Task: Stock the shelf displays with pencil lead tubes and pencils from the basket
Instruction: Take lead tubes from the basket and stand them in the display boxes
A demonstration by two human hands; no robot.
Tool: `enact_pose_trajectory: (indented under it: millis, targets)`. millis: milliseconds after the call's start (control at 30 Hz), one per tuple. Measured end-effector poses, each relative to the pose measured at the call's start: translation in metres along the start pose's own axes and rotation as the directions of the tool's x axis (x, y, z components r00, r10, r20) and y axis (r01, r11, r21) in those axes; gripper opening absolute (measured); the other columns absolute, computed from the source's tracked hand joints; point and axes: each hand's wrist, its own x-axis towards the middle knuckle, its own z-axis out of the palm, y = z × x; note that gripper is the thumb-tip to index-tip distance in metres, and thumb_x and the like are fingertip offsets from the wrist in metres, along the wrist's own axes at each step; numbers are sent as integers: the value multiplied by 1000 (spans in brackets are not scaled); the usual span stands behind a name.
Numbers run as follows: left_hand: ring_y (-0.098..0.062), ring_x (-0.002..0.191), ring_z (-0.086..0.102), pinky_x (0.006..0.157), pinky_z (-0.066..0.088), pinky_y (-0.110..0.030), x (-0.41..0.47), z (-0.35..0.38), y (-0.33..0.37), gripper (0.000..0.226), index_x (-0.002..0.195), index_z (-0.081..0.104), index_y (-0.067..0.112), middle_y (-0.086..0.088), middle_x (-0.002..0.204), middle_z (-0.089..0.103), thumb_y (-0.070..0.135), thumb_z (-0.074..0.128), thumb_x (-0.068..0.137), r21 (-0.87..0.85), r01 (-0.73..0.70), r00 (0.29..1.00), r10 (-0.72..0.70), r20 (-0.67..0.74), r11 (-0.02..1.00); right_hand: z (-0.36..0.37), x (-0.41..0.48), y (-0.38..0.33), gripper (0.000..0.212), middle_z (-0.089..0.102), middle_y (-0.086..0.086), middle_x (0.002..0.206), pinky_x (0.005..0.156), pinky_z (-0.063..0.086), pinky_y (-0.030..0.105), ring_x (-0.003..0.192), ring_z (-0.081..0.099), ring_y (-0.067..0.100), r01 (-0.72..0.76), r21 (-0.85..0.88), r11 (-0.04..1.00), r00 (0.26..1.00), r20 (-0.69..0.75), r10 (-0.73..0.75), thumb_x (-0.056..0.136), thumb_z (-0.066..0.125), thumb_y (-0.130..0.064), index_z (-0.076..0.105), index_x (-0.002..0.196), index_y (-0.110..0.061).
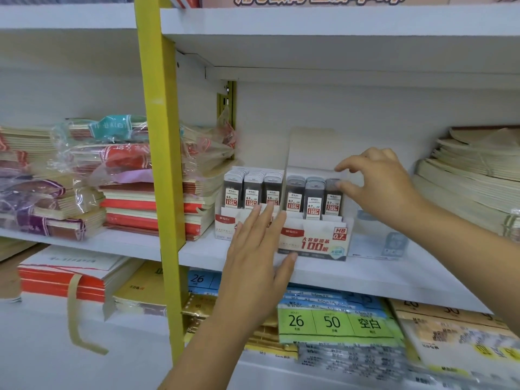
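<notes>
Two white display boxes of pencil lead tubes stand side by side on the middle shelf. The left box (225, 225) holds three rows of tubes marked 0.5 (251, 191). The right box (315, 243), labelled HB 0.7, holds three rows of darker tubes (312, 197). My left hand (259, 249) lies flat with fingers spread against the left front of the 0.7 box, thumb at its bottom edge. My right hand (380, 187) hovers over the rightmost row, thumb and forefinger pinched around the top of the rear tube there (333, 182). The basket and pencils are out of view.
A pale, low box (377, 243) sits right of the 0.7 box. Stacks of wrapped notebooks (118, 175) fill the shelf left of the yellow upright (160, 153); paper stacks (472, 175) lie at the right. Loose-leaf refill packs (334, 322) lie on the shelf below.
</notes>
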Motion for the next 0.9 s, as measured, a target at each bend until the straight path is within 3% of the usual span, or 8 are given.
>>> enact_pose_trajectory:
  millis: [167, 267, 333, 433, 633, 700, 767, 900]
  targets:
    - [-2, 124, 40, 106, 22, -9, -59, -10, 17, 45, 136, 55, 23, 8, 131, 58, 39, 48, 95, -118, 33, 998, -39, -48, 993, -19, -97, -28, 10, 60, -17, 81, 65, 37, 8, 74, 53, 4, 88, 524, 847, 993, -116, -32, 90, 64, -23, 65, 93, -33]
    - [-12, 117, 45, 95, 31, -18, -114, 2, 8, 38, 131, 60, 19, 1, 126, 61, 32, 55, 95, -83, 42, 976, -23, 219, 996, 11, -165, -35, 10, 62, -16, 77, 60, 39, 7, 66, 54, 1, -77, 719, 690, 995, 99, 9, 89, 65, -23, 67, 91, -33]
    - [-17, 127, 43, 101, 36, -27, -152, 16, -7, 41, 138, 54, 22, 0, 137, 55, 36, 55, 99, -35, 111, 859, -78, 506, 993, 49, -211, -31, 14, 61, -12, 75, 59, 39, 9, 64, 53, 0, -254, 691, 677, 944, 328, 20, 89, 65, -21, 67, 88, -35]
    - [-24, 138, 40, 111, 36, -37, -202, 46, -32, 51, 146, 46, 22, -3, 150, 44, 43, 55, 100, 102, 250, 552, -228, 802, 963, 118, -295, -19, 20, 66, -5, 92, 69, 44, 18, 80, 61, 4, -559, 494, 666, 720, 687, 95, 92, 61, -13, 62, 89, -32]
    - [-24, 133, 46, 108, 35, -30, -295, 118, -64, 52, 143, 47, 16, -7, 146, 47, 40, 58, 99, 245, 563, 204, -420, 884, 789, 213, -434, 3, 29, 59, 4, 129, 86, 42, 24, 107, 55, 13, -764, 53, 644, 271, 931, 244, 94, 60, -19, 59, 123, -18]
    - [-16, 105, 51, 86, 37, -24, -325, 139, -72, 27, 118, 50, 18, -2, 118, 51, 36, 58, 99, 254, 603, 161, -428, 889, 756, 229, -456, 6, 34, 57, 5, 133, 89, 41, 22, 114, 56, 18, -738, -10, 675, 221, 941, 256, 94, 60, -17, 57, 128, -16]
    - [-11, 91, 48, 74, 36, -20, -347, 155, -77, 25, 116, 49, 18, 1, 107, 53, 32, 60, 98, 273, 653, 128, -458, 879, 706, 247, -468, 8, 34, 54, 5, 138, 96, 38, 22, 122, 52, 20, -688, -18, 725, 255, 930, 266, 92, 62, -17, 59, 126, -15]
    - [-28, 134, 46, 108, 35, -32, -375, 183, -86, 56, 148, 43, 16, -10, 149, 46, 34, 60, 98, 294, 735, 103, -529, 842, 611, 289, -477, -4, 36, 54, 1, 137, 102, 41, 31, 122, 51, 19, -540, -35, 841, 310, 921, 237, 94, 58, -29, 58, 128, -20]
